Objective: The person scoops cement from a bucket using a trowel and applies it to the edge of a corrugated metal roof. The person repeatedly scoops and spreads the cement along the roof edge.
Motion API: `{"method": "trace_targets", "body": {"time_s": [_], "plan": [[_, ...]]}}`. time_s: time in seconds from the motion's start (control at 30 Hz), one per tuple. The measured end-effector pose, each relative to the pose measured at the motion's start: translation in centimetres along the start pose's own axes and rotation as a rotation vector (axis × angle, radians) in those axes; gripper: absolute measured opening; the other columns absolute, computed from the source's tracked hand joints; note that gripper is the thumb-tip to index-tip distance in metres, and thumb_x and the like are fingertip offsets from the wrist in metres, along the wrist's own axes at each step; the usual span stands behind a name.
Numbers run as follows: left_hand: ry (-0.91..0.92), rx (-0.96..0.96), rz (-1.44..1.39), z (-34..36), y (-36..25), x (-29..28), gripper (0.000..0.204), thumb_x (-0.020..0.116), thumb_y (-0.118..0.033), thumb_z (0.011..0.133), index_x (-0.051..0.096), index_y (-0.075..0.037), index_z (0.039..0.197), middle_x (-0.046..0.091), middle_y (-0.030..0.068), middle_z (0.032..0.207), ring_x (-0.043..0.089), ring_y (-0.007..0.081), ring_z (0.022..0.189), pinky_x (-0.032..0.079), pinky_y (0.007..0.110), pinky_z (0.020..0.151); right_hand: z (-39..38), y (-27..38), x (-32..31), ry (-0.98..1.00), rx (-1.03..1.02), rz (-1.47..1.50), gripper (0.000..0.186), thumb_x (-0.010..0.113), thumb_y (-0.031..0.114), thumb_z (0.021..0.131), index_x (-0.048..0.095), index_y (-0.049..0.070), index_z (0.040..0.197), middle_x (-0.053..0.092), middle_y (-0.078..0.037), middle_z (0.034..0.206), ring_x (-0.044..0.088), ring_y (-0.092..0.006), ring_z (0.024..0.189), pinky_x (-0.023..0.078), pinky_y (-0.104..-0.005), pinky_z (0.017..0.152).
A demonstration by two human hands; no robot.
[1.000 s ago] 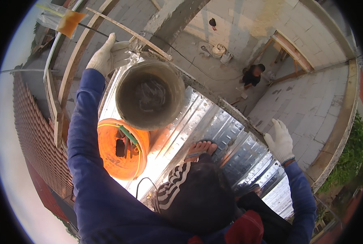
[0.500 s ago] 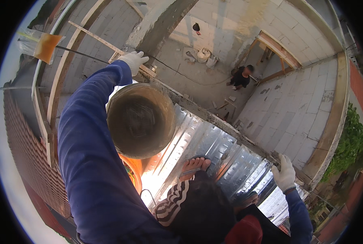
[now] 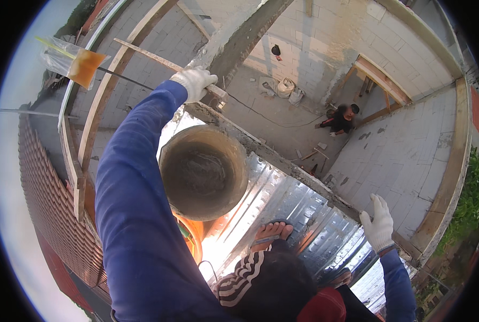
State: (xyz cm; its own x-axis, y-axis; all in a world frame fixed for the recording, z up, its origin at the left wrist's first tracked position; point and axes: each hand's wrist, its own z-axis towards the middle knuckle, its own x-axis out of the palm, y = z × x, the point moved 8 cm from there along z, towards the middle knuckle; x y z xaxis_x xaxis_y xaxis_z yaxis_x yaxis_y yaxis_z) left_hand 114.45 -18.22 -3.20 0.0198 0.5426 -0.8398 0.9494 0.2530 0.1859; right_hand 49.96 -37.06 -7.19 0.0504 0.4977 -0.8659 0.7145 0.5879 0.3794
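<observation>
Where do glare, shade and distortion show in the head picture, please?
Head view: glare whitens the metal sheet beside the orange bucket; the gray bucket is shaded inside; the wooden beam at left bows, likely from the fisheye; the left hand and right hand look fairly sharp.

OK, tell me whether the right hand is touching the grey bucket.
Apart. The head view plainly shows ridged metal sheeting between the gloved right hand and the grey bucket.

the left grip (image 3: 195,83) has moved from near the grey bucket (image 3: 203,174) to the wooden strip (image 3: 152,56), and its fingers, outstretched half a second ago, now curl over it. the blue left sleeve (image 3: 140,214) now hides most of the orange bucket (image 3: 195,236).
</observation>
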Motion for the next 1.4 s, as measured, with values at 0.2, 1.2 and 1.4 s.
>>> {"method": "trace_targets", "body": {"time_s": [0.2,1.2,1.4], "plan": [[0.054,0.055,0.029,-3.4,-2.1,-6.4,0.058,0.076,-0.013,0.098,0.069,-0.025,0.154,0.08,0.0184,0.12,0.078,0.0414,0.118,0.062,0.053,0.101,8.7,12.6,-3.8,-0.239,-0.288,0.323,0.065,0.078,0.025,0.103,0.061,-0.002,0.16,0.062,-0.028,0.162,0.061,-0.0446,0.15,0.049,-0.051,0.126],[-0.742,1.261,-0.513,-18.4,-50.0,-18.3,0.031,0.09,-0.033,0.083,0.068,-0.011,0.082,0.071,0.0094,0.085,0.074,0.0341,0.102,0.059,0.05,0.107,7.2,8.7,-12.4,0.171,0.047,0.809,0.038,0.072,0.033,0.109,0.07,-0.001,0.124,0.068,-0.005,0.09,0.067,-0.0134,0.066,0.058,-0.0337,0.062],[-1.115,-0.003,-1.648,-5.3,-24.2,-22.6,0.035,0.089,-0.03,0.097,0.081,-0.004,0.119,0.083,0.0144,0.118,0.08,0.0275,0.107,0.063,0.042,0.1,2.6,4.6,-14.7,-0.107,0.008,0.348,0.06,0.074,0.047,0.105,0.07,0.005,0.147,0.081,-0.019,0.108,0.08,-0.0306,0.099,0.061,-0.0439,0.096]]}}
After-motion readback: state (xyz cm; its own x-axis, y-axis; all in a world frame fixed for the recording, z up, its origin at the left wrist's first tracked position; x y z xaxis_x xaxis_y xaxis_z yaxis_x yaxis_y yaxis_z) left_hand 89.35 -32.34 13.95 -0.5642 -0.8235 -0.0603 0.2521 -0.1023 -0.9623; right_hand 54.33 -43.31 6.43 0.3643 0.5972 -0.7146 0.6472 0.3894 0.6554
